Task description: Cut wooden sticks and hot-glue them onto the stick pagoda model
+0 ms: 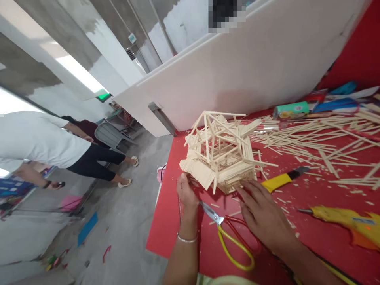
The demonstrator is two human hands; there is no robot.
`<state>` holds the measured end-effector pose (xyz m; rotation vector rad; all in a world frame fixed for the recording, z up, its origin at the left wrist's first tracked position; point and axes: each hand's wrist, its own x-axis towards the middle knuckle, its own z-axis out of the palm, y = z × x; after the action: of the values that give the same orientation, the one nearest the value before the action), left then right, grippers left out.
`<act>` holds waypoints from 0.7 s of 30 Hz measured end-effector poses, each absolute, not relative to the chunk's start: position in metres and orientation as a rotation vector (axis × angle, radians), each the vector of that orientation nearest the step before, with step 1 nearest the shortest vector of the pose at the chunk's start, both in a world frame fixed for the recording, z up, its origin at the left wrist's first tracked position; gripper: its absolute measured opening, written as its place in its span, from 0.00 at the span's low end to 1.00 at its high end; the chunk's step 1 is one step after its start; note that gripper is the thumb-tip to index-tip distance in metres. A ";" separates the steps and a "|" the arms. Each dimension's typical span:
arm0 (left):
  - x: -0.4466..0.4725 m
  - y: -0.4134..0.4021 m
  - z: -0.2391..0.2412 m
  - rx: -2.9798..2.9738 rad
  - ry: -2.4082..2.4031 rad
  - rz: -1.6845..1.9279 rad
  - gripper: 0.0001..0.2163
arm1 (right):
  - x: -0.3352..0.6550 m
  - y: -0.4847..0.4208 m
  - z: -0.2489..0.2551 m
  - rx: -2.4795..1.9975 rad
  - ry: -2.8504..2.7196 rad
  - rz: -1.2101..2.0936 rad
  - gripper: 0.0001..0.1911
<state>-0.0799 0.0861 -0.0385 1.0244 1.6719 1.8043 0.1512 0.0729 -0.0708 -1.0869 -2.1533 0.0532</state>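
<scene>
A: Head camera: what takes up most of the workspace?

B: A red tabletop [166, 233], with loose wooden sticks [297, 138] strewn over its far right part.

A: And the stick model [231, 172]?

B: On the tabletop near its left edge, just beyond the hands: slatted panels low down, an open frame above.

A: Next in size?

B: A yellow glue gun [341, 217], lying off to the right, nozzle pointing left.

A: How are the hands?

B: The right hand [261, 213] has its fingers stretched and slightly spread, tips at the model's lower front edge. The left hand [187, 194] is at the front left corner, thumb up; its other fingers are mostly hidden, so I can't tell whether they pinch anything.

A: How would you steady it well?

B: Low and lightly, with even pressure from both sides. The jutting sticks look easy to snap, so I'd avoid gripping those.

A: Anything to watch?

B: The scissors [219, 219] lie between the forearms; I'd slide them aside before turning the model. The craft knife [277, 183] sits just beyond the right hand, so mind its blade. Smallest, the wood chips [357, 192]: any underneath could tilt the base.
</scene>
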 end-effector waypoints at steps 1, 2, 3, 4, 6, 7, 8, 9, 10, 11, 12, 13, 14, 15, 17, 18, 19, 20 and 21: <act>-0.079 0.087 -0.039 0.975 1.681 1.860 0.20 | 0.151 0.073 -0.070 -1.087 -2.150 0.045 0.23; -0.078 0.088 -0.039 0.932 1.688 1.904 0.19 | 0.151 0.073 -0.069 -1.090 -2.149 0.046 0.23; -0.078 0.088 -0.040 0.904 1.693 1.927 0.18 | 0.151 0.073 -0.068 -1.097 -2.149 0.055 0.23; -0.078 0.088 -0.041 0.899 1.694 1.919 0.17 | 0.151 0.073 -0.068 -1.105 -2.151 0.071 0.23; -0.077 0.088 -0.043 0.892 1.703 1.899 0.17 | 0.151 0.072 -0.069 -1.121 -2.158 0.101 0.24; -0.077 0.087 -0.044 0.889 1.711 1.891 0.17 | 0.151 0.072 -0.069 -1.127 -2.162 0.109 0.24; -0.077 0.087 -0.044 0.888 1.721 1.884 0.17 | 0.151 0.071 -0.069 -1.131 -2.166 0.111 0.24; -0.076 0.087 -0.045 0.890 1.730 1.877 0.17 | 0.152 0.071 -0.069 -1.133 -2.167 0.108 0.24; -0.076 0.087 -0.045 0.893 1.734 1.871 0.17 | 0.152 0.071 -0.070 -1.134 -2.167 0.104 0.24; -0.075 0.087 -0.045 0.896 1.732 1.872 0.18 | 0.152 0.070 -0.070 -1.136 -2.168 0.101 0.24; -0.075 0.087 -0.045 0.896 1.720 1.879 0.18 | 0.152 0.070 -0.070 -1.139 -2.172 0.101 0.25; -0.075 0.087 -0.045 0.893 1.701 1.892 0.18 | 0.152 0.070 -0.070 -1.140 -2.175 0.102 0.25; -0.074 0.087 -0.045 0.886 1.681 1.908 0.18 | 0.152 0.070 -0.070 -1.140 -2.178 0.102 0.25; -0.074 0.088 -0.046 0.875 1.663 1.923 0.17 | 0.153 0.070 -0.070 -1.141 -2.179 0.104 0.25; -0.074 0.088 -0.047 0.854 1.642 1.937 0.18 | 0.153 0.070 -0.071 -1.142 -2.181 0.108 0.25; -0.074 0.089 -0.047 0.848 1.639 1.936 0.18 | 0.152 0.070 -0.072 -1.143 -2.182 0.113 0.25; -0.074 0.089 -0.048 0.845 1.642 1.935 0.18 | 0.152 0.070 -0.072 -1.146 -2.183 0.120 0.25; -0.073 0.089 -0.048 0.846 1.649 1.933 0.18 | 0.152 0.070 -0.072 -1.150 -2.181 0.127 0.25; -0.073 0.089 -0.047 0.850 1.659 1.929 0.18 | 0.152 0.070 -0.072 -1.151 -2.180 0.133 0.25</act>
<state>-0.0729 0.0888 -0.0474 0.8500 1.6586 1.9288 0.1523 0.0703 -0.0722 -1.1515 -2.1801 0.1332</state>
